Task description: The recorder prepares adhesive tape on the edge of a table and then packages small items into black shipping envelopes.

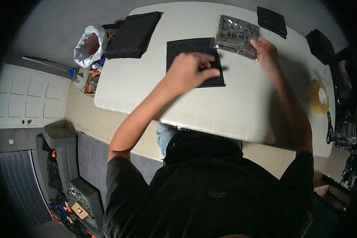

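My right hand (267, 53) grips the right edge of a clear plastic packet (237, 36) with folded grey-green camouflage-patterned cloth inside, at the far side of the white table. The thumb lies on top of the packet. Left of it, a flat black rectangular piece (178, 47), which looks like a mailer bag, lies on the table. Over this piece is my left hand (188, 71), somewhat blurred, with the thumb apart from bent fingers and nothing visible between them. Whether it touches the black piece I cannot tell.
A stack of flat black pieces (135, 33) lies at the table's far left, another (271, 22) at the far right. A roll of clear yellowish tape (319, 98) and black-handled scissors (329, 129) are along the right edge. A white-lined bin (90, 45) stands beyond the left edge.
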The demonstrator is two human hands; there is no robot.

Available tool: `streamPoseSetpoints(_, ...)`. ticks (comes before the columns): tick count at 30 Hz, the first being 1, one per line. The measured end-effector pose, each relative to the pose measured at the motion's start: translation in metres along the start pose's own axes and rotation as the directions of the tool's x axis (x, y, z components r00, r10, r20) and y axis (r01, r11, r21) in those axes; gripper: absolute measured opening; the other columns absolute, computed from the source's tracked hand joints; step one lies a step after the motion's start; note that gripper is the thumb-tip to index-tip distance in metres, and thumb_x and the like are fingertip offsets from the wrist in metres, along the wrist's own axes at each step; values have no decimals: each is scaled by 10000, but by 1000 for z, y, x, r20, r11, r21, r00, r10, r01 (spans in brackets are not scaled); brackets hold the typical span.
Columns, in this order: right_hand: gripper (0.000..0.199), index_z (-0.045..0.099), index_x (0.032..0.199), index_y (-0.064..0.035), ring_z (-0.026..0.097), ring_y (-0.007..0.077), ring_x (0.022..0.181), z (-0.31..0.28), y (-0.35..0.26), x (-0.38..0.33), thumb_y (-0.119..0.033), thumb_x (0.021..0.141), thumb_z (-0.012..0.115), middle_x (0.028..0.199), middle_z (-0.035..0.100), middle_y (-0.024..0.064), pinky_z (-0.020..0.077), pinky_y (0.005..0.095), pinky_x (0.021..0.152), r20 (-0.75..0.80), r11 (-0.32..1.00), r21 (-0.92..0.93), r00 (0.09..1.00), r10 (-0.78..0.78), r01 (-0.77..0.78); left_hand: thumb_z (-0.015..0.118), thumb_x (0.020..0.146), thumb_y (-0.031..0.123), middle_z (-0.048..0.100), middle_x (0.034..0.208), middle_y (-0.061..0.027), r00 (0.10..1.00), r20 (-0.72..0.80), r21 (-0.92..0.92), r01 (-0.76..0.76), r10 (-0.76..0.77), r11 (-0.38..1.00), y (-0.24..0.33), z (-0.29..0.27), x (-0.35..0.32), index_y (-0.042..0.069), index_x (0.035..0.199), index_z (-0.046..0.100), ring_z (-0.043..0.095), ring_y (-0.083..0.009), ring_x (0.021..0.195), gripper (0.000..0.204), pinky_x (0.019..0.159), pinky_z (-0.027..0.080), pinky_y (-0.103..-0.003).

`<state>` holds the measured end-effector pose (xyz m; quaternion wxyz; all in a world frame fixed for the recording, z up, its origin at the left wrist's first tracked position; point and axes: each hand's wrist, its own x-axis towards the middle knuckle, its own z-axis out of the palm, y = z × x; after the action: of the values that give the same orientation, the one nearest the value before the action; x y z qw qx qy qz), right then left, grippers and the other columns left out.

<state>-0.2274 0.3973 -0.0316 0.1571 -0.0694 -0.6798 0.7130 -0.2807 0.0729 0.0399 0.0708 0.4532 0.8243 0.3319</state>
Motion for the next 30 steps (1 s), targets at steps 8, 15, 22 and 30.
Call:
streamPoseSetpoints(8, 339, 684, 1172, 15, 670, 88, 782, 2, 12, -1, -298, 1047, 655, 959, 746, 67, 580, 273, 634, 49, 931, -357, 994, 97, -73, 814, 888, 234, 757, 1004, -136, 975, 91, 261, -221, 204, 940, -6, 34, -27, 24, 1051, 792, 737, -314, 938, 267, 845, 597, -435)
streamPoseSetpoints(15, 393, 603, 1302, 57, 718, 122, 901, -3, 29, 6, -242, 1052, 652, 1081, 752, 72, 609, 289, 734, 80, 985, -158, 993, 87, -73, 788, 906, 123, 781, 936, -126, 994, -15, 242, -103, 109, 965, 3, 35, -35, 40, 1007, 778, 766, -308, 800, 132, 716, 621, -383)
streamPoseSetpoints(22, 336, 608, 1284, 91, 739, 174, 923, 1, 28, 3, -159, 1061, 625, 1105, 747, 150, 660, 336, 813, -97, 947, -320, 995, -13, -19, 806, 874, 77, 788, 967, -157, 995, -41, 123, -83, 88, 989, 5, 37, -32, 62, 1195, 738, 781, -286, 806, 328, 740, 633, -395)
streamPoseSetpoints(30, 520, 389, 1500, 116, 721, 277, 1106, 11, 21, 0, -101, 1070, 586, 1264, 694, 223, 674, 398, 884, -163, 999, -28, 986, 37, -42, 851, 841, 115, 785, 934, -161, 995, -96, 207, 28, -8, 978, -11, 26, -23, 25, 1027, 824, 761, -248, 736, 208, 684, 607, -343)
